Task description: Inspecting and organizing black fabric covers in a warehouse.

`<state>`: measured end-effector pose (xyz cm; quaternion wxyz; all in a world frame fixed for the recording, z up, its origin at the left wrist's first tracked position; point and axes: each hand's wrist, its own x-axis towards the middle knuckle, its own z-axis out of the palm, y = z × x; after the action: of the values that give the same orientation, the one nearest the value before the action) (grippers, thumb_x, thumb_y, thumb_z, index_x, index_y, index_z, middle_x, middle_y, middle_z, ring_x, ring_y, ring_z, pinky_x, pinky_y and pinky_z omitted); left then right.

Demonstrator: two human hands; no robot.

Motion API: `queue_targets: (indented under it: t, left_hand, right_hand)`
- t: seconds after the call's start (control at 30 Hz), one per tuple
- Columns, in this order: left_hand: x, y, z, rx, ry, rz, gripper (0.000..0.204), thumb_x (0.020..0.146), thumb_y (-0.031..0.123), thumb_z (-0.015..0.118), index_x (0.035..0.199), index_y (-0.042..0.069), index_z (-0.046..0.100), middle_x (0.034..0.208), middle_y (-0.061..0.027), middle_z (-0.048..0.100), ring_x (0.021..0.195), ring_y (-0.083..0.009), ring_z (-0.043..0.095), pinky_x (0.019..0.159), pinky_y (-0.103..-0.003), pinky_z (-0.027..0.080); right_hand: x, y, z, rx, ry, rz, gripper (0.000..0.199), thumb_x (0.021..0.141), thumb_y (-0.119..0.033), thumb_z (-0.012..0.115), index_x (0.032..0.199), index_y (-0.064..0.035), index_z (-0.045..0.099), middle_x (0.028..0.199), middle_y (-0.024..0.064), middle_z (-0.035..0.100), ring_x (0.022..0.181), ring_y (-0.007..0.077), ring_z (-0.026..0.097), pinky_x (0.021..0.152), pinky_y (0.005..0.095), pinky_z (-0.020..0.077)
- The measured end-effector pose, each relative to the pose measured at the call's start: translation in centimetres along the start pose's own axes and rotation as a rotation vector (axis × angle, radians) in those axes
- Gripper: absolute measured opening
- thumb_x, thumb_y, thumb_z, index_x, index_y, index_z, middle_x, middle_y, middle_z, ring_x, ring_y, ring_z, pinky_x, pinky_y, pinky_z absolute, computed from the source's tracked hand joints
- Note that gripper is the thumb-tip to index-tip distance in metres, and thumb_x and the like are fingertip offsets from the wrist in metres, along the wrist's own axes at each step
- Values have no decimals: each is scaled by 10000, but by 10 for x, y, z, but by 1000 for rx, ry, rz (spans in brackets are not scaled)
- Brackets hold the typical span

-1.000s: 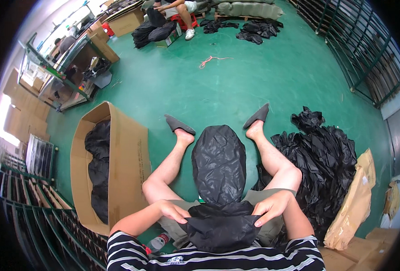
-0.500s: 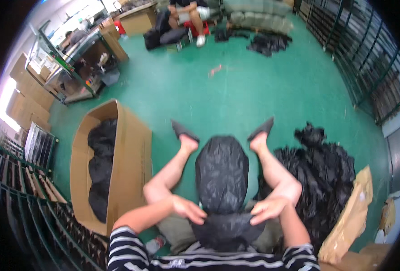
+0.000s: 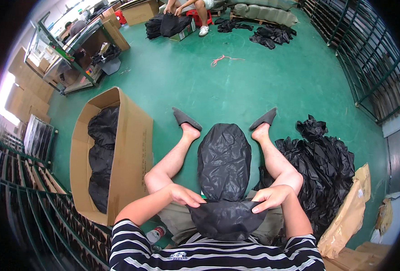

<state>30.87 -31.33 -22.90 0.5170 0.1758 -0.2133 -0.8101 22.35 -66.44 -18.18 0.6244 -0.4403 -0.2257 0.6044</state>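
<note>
Between my legs lies an oval, puffed black bundle (image 3: 224,162) with a wrinkled, slightly shiny surface. Nearer to me, over my lap, a black fabric piece (image 3: 227,221) with a curved rim is stretched between both hands. My left hand (image 3: 185,195) pinches its left corner, thumb on top. At the right corner my right hand (image 3: 271,198) grips the rim between thumb and fingers. The near piece meets the bundle's lower end; whether they are one item I cannot tell.
On the left stands an open cardboard box (image 3: 134,158) with black bundles (image 3: 102,158) inside. A heap of black fabric (image 3: 322,180) lies right of my leg, beside a tan paper sack (image 3: 346,217). Metal racks (image 3: 376,58) line the right. Farther off, a seated person (image 3: 200,13) handles black fabric.
My hands have moved up slightly and hold the near piece's rim wider and tauter. The far person's hands now show on black fabric.
</note>
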Motion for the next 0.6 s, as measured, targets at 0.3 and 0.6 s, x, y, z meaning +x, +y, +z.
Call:
queue_targets:
  t: [0.3, 0.6]
  left_hand:
    - [14, 13, -2, 215, 36, -80, 437, 1014, 126, 483, 1393, -81, 415, 1382, -91, 530, 1272, -145, 461, 1097, -285, 309]
    - [-6, 5, -36, 148, 318, -66, 371, 988, 134, 549, 1318, -38, 538, 1293, -53, 600, 1182, -109, 520, 1039, -269, 362]
  right_hand:
    - [-3, 0, -7, -47, -3, 9, 365, 1026, -187, 492, 1224, 109, 572, 1112, 26, 654, 1013, 74, 541, 922, 260, 439]
    - [3, 13, -21, 11, 131, -45, 345, 1001, -194, 545, 1202, 81, 597, 1121, 26, 664, 1021, 96, 572, 939, 267, 444]
